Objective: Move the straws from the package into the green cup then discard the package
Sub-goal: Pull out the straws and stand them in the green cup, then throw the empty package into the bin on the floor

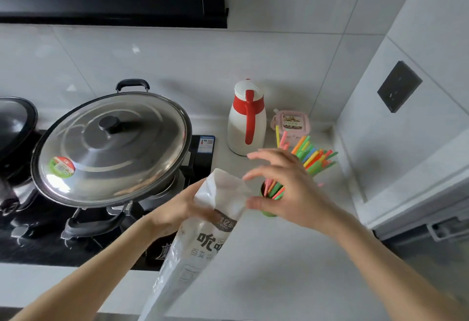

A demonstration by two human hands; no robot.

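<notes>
Plastic package (203,221) gripped by left hand (177,209); right hand (286,186) spread over straws (314,155) in green cup (269,213). Transfer looks done; next: bin pkg.

Bare surface (266,270) under right hand (289,188); thermos (246,120), pink box (291,124) block beyond; wok lid (111,148) crowds left hand (177,209).

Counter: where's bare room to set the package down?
Bare counter lies in front of the green cup, between the stove and the right wall. The back corner is crowded: thermos, pink container, straws.
</notes>
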